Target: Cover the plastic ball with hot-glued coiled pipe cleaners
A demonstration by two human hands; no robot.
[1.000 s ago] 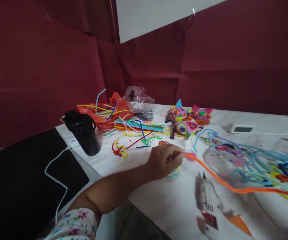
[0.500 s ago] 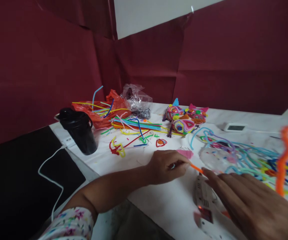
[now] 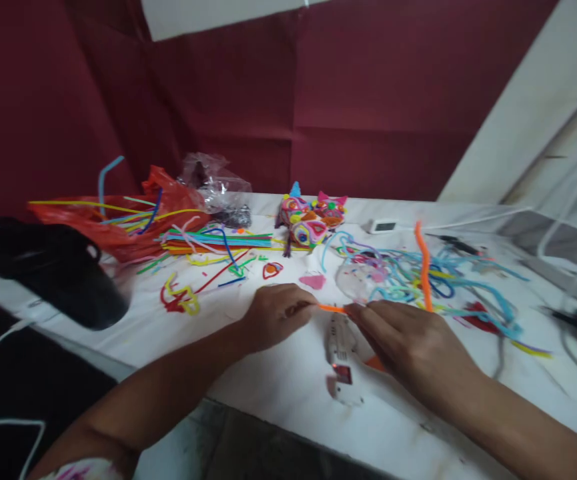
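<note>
An orange pipe cleaner [image 3: 423, 267] is pinched between both hands, with a short stretch level between the fingertips and a wavy length rising behind my right hand. My left hand [image 3: 279, 312] is closed on its left end. My right hand [image 3: 408, 337] holds it with fingers pressed together. Below the held stretch lies a white power strip [image 3: 343, 360] with a red light. A pink piece [image 3: 313, 281] lies just beyond my left hand. Under my right hand, something orange shows in part.
Colourful decorated figures [image 3: 311, 220] stand at the back. Bundled pipe cleaners [image 3: 218, 241], a red bag [image 3: 158, 207] and a black bottle [image 3: 63, 267] are on the left. Tangled pipe cleaners [image 3: 448, 283] and cables [image 3: 568, 220] lie right. The white table [image 3: 278, 400] has a near edge.
The view has turned to the right, so the things on the table appear further left. My right hand appears further from the camera, and both hands still hold the orange pipe cleaner.
</note>
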